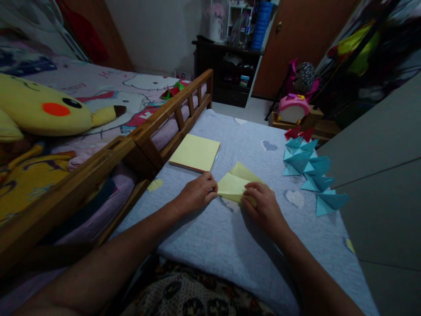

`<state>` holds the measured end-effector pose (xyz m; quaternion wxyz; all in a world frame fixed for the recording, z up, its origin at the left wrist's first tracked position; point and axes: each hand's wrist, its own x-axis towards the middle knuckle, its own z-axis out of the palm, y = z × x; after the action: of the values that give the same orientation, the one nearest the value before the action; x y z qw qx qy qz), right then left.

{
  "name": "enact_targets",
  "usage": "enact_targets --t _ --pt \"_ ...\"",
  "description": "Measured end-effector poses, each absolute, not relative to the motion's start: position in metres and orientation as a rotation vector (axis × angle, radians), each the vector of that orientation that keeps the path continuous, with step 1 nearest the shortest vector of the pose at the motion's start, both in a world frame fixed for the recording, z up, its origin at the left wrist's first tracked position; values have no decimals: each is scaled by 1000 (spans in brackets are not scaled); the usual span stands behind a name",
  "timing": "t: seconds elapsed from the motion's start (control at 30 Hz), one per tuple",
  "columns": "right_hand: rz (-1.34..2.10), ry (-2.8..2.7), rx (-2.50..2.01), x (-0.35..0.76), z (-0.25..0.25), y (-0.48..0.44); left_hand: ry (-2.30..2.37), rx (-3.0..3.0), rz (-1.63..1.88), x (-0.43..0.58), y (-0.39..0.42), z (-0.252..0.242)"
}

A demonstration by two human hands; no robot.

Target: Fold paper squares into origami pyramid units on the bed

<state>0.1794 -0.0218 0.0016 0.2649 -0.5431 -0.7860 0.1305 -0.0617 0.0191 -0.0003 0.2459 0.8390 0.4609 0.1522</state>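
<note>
A sheet of yellow origami paper (234, 181), partly folded, lies on the cloth-covered surface between my hands. My left hand (200, 191) pinches its left corner, fingers closed. Over the paper's right side my right hand (261, 199) is curled, with its fingers closed on the edge; my fingers hide part of the folds there. Just beyond my left hand sits a square stack of yellow paper (195, 152). Folded blue paper pieces (318, 179) stand in rows at the right, with red folded pieces (298, 133) behind them.
A wooden rail (177, 115) runs along the left side, beside a bed with a yellow plush toy (42, 109). Grey cabinet panels (388, 175) border the right. At the back stand a dark cabinet (220, 72) and a pink toy (294, 108).
</note>
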Motion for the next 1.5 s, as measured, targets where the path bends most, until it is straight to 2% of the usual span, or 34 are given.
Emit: enact_targets --t 0.1,0.2,0.5,0.77,1.2,1.4,1.5 --pt "703 -1974 -1534 190 -1 -15 1253 2275 401 -62 20 0" --pt "798 -1837 -1617 192 -2 -11 1251 2272 379 -62 20 1" --pt "769 -1789 -1721 186 -3 -9 1245 2325 248 -66 23 4" --pt "769 -1825 -1754 185 -3 -9 1153 2340 287 -69 24 5" --pt "719 -1842 -1801 183 -2 -9 1339 2403 226 -58 20 4" --pt "723 -1868 -1803 183 -3 -9 1527 2583 277 -55 -10 1" --pt "695 -1881 -1796 183 -4 -9 1399 2724 181 -49 -32 1"
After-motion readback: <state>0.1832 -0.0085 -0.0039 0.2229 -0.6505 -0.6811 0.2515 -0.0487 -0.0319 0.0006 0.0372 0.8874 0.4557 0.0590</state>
